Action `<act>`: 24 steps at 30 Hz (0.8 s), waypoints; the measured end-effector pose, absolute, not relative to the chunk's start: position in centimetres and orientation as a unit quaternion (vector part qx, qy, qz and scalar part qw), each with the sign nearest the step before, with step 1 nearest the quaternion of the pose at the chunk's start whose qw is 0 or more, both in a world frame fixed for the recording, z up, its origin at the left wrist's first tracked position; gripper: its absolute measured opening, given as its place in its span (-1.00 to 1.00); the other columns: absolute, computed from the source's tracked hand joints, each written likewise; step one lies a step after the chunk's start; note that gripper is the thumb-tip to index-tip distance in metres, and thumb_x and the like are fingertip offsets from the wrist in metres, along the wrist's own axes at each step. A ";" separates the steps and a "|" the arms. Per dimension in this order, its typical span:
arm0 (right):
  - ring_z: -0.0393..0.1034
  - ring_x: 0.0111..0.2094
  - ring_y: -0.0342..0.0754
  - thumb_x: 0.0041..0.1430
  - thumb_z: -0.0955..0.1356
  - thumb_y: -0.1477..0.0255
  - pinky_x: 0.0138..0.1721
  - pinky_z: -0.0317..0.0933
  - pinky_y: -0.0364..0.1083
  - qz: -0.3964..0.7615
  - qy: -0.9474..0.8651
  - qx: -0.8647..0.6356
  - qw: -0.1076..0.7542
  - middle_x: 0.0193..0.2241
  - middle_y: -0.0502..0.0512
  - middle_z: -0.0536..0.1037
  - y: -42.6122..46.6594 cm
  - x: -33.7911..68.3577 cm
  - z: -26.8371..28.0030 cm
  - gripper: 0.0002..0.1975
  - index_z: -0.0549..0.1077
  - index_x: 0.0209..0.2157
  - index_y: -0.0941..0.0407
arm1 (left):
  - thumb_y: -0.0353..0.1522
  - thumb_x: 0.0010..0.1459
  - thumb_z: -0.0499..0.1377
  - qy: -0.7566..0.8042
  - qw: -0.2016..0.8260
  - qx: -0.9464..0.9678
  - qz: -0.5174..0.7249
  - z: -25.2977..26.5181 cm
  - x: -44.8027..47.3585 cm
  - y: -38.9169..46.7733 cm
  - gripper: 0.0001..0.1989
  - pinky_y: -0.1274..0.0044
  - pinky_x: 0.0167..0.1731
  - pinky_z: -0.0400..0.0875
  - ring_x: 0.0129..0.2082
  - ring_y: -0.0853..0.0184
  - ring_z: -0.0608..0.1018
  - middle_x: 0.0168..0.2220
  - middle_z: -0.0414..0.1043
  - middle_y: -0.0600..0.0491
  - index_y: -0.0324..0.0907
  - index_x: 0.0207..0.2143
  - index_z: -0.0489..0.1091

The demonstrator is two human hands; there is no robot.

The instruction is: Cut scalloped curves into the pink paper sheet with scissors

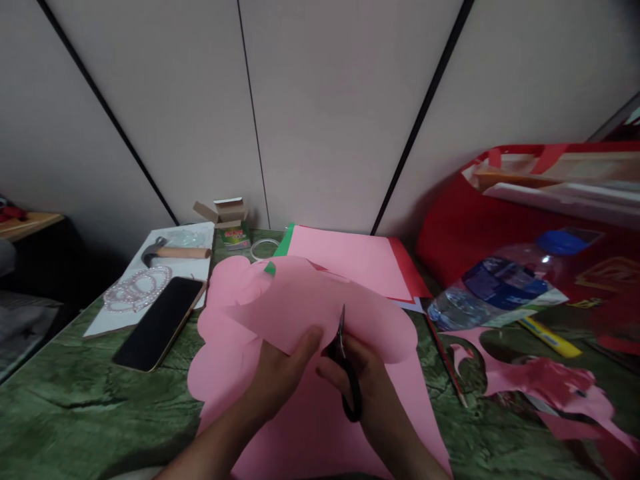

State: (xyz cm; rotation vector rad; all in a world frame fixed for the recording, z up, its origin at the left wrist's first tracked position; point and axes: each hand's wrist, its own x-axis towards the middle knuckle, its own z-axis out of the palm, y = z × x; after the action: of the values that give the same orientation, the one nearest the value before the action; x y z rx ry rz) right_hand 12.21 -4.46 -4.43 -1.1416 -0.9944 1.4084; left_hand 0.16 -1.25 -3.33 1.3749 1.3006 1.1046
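Observation:
A sheet of pink paper [300, 293] with a rounded right end is raised above the table. My left hand [285, 373] grips its near edge, thumb on top and fingers hidden underneath. In my right hand [363, 377] is a pair of black-handled scissors [353, 393], fingers closed round the handles and the blades pointing away from me against the paper's near edge. Below both hands lies a larger pink sheet [320, 427], with a scalloped pink piece [205, 373] along its left side. A small green scrap [270, 268] shows by the raised sheet.
At the left are a phone [160, 323], a hammer [175, 252] and beaded strands [137, 289]. Behind stand a small open box [233, 227] and stacked coloured paper [350, 257]. A pencil [447, 367], water bottle [505, 280], pink offcuts [550, 387] and red bag [465, 213] occupy the right.

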 end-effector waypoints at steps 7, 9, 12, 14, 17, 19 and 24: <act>0.11 -0.49 -0.17 -0.08 0.39 0.35 -0.44 0.06 -0.16 0.583 -0.421 -0.478 0.505 -0.57 -0.08 0.25 -4.1 12.4 -4.9 -0.81 0.34 -0.47 0.18 | -0.26 0.01 0.12 0.534 0.454 0.556 0.447 -4.0 0.4 -1.4 -0.74 0.43 -0.23 0.37 -0.19 0.24 0.47 -0.27 0.48 -0.01 -0.20 -0.25 0.38; 0.10 -0.49 -0.17 -0.08 0.39 0.35 -0.45 0.06 -0.16 0.585 -0.419 -0.476 0.506 -0.58 -0.08 0.24 -4.2 12.4 -4.9 -0.80 0.33 -0.49 0.18 | -0.26 0.01 0.12 0.534 0.454 0.557 0.446 -4.1 0.4 -1.4 -0.75 0.44 -0.24 0.37 -0.21 0.25 0.47 -0.29 0.48 -0.01 -0.20 -0.26 0.39; 0.09 -0.49 -0.17 -0.09 0.39 0.34 -0.46 0.06 -0.17 0.578 -0.425 -0.481 0.504 -0.58 -0.08 0.24 -4.2 12.4 -5.0 -0.79 0.33 -0.50 0.18 | -0.27 0.01 0.12 0.531 0.454 0.556 0.450 -4.3 0.4 -1.4 -0.70 0.45 -0.23 0.37 -0.21 0.26 0.47 -0.28 0.48 -0.01 -0.20 -0.20 0.36; 0.11 -0.48 -0.16 -0.09 0.39 0.35 -0.45 0.07 -0.16 0.577 -0.425 -0.483 0.503 -0.57 -0.07 0.26 -4.2 12.5 -5.1 -0.80 0.33 -0.49 0.18 | -0.26 0.01 0.12 0.530 0.457 0.555 0.449 -4.3 0.4 -1.3 -0.66 0.46 -0.24 0.37 -0.20 0.26 0.47 -0.26 0.48 -0.01 -0.20 -0.14 0.32; 0.12 -0.48 -0.17 -0.09 0.39 0.35 -0.45 0.07 -0.16 0.580 -0.424 -0.480 0.503 -0.56 -0.06 0.27 -4.1 12.5 -5.2 -0.79 0.34 -0.47 0.18 | -0.24 0.01 0.12 0.538 0.456 0.552 0.445 -4.5 0.4 -1.2 -0.62 0.45 -0.23 0.37 -0.20 0.26 0.46 -0.25 0.47 -0.03 -0.21 -0.11 0.30; 0.12 -0.50 -0.17 -0.09 0.39 0.34 -0.46 0.07 -0.17 0.581 -0.427 -0.478 0.502 -0.57 -0.07 0.27 -4.1 12.5 -5.2 -0.79 0.34 -0.46 0.18 | -0.23 0.00 0.13 0.543 0.452 0.549 0.446 -4.6 0.4 -1.1 -0.60 0.43 -0.22 0.36 -0.19 0.25 0.46 -0.24 0.46 -0.05 -0.22 -0.11 0.30; 0.12 -0.50 -0.17 -0.07 0.38 0.32 -0.46 0.07 -0.17 0.580 -0.428 -0.479 0.501 -0.57 -0.08 0.25 -4.2 12.5 -5.4 -0.79 0.33 -0.46 0.17 | -0.25 0.02 0.11 0.526 0.462 0.558 0.446 -4.6 0.3 -1.0 -0.67 0.41 -0.21 0.36 -0.18 0.24 0.45 -0.25 0.46 -0.03 -0.21 -0.16 0.34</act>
State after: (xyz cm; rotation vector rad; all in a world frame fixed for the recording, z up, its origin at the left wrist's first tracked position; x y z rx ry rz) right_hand 12.52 -4.18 -5.37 -1.1576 -1.0348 1.4029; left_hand 0.35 -1.01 -4.55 1.3712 1.2924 1.0970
